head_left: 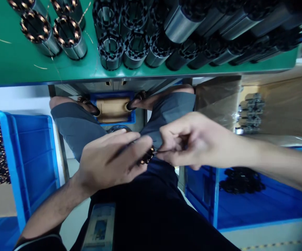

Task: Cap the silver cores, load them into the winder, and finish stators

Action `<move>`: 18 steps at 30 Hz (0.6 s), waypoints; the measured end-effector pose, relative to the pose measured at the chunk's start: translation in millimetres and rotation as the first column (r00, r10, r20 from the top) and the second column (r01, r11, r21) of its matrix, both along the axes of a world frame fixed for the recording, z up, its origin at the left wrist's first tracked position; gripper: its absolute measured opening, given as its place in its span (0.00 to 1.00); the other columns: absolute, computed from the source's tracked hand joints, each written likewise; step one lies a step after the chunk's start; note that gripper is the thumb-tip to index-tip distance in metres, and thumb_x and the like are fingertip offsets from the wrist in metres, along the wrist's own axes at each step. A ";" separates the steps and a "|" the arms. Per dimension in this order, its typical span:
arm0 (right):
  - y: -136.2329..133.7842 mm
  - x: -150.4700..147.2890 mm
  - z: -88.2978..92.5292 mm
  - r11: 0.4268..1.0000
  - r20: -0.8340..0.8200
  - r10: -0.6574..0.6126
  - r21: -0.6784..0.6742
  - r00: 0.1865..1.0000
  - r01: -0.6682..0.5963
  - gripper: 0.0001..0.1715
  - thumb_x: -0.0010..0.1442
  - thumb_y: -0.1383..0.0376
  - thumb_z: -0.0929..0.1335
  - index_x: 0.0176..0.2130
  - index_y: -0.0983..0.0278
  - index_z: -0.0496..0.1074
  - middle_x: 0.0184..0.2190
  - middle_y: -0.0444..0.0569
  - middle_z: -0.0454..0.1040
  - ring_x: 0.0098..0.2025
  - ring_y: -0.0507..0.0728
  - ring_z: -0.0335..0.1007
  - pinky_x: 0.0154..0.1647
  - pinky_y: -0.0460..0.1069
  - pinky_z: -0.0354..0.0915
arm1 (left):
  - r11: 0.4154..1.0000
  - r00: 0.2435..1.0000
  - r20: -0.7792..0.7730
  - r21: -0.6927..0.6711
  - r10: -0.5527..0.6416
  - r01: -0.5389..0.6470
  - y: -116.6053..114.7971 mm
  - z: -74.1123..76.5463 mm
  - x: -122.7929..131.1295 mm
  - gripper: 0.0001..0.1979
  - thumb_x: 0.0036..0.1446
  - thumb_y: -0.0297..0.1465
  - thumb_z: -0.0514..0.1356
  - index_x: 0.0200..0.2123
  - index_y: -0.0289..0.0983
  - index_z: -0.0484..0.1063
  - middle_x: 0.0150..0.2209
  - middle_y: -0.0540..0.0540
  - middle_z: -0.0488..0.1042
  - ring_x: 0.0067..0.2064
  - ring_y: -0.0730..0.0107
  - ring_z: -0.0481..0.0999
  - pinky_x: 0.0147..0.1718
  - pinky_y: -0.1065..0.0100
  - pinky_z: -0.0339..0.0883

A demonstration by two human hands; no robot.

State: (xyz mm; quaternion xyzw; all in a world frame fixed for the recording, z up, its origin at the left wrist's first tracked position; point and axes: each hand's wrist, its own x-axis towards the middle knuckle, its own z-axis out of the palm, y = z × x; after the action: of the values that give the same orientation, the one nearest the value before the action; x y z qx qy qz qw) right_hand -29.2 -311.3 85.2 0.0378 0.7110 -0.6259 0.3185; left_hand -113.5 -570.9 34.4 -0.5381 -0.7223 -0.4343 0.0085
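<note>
My left hand (111, 158) is wrapped round a small motor stator (148, 157) above my lap. Only its end with copper windings and black insulation shows between thumb and fingers; the rest is hidden by the hand. Right beside that end, my right hand (200, 143) has its fingers closed in a pinch. A thin bit at its fingertips meets the stator's end, but blur hides what it is. Wound stators (71, 36) with copper coils stand upright at the left of the green table (7, 66). Stators with black end pieces and no visible copper (136, 48) stand in rows to their right.
Loose wire scraps (40, 67) lie on the table. At left, a blue bin (33, 157) holds many copper-wound stators. To the right are a cardboard box (284, 104) with metal cores (251, 111) and a blue bin (265, 212) with black parts (241, 180).
</note>
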 end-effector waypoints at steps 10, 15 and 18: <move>23.1 -2.0 1.2 0.989 0.351 -0.062 -0.101 0.934 0.104 0.33 0.65 0.38 0.86 0.44 0.62 0.85 0.35 0.47 0.83 0.30 0.52 0.77 0.27 0.46 0.76 | 0.988 0.974 0.210 0.114 0.081 -0.107 -5.2 -7.7 7.6 0.12 0.74 0.22 0.75 0.54 0.40 0.85 0.59 0.45 0.89 0.59 0.69 0.92 0.66 0.72 0.84; -0.1 9.3 -8.9 0.996 0.120 -0.036 -0.072 0.992 0.045 0.25 0.72 0.53 0.82 0.33 0.61 0.73 0.23 0.39 0.74 0.18 0.47 0.62 0.19 0.43 0.59 | 0.991 0.991 0.042 0.041 0.126 -0.128 -1.0 -8.1 15.8 0.12 0.71 0.27 0.74 0.55 0.42 0.83 0.49 0.49 0.91 0.48 0.65 0.94 0.62 0.63 0.89; 5.8 24.9 -2.7 0.951 -0.492 0.083 0.300 0.866 0.080 0.16 0.75 0.68 0.77 0.34 0.58 0.75 0.23 0.41 0.73 0.22 0.49 0.67 0.26 0.46 0.64 | 0.986 0.951 0.260 -0.047 0.166 -0.159 -5.1 -1.1 17.2 0.17 0.67 0.33 0.75 0.56 0.42 0.78 0.45 0.49 0.90 0.42 0.63 0.92 0.49 0.61 0.89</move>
State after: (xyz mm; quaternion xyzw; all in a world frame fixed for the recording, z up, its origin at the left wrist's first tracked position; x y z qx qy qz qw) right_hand -4.3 -305.4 82.5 -0.0762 0.8584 -0.4942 0.1143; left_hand -96.3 -576.1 33.2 -0.4145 -0.7644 -0.4904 -0.0583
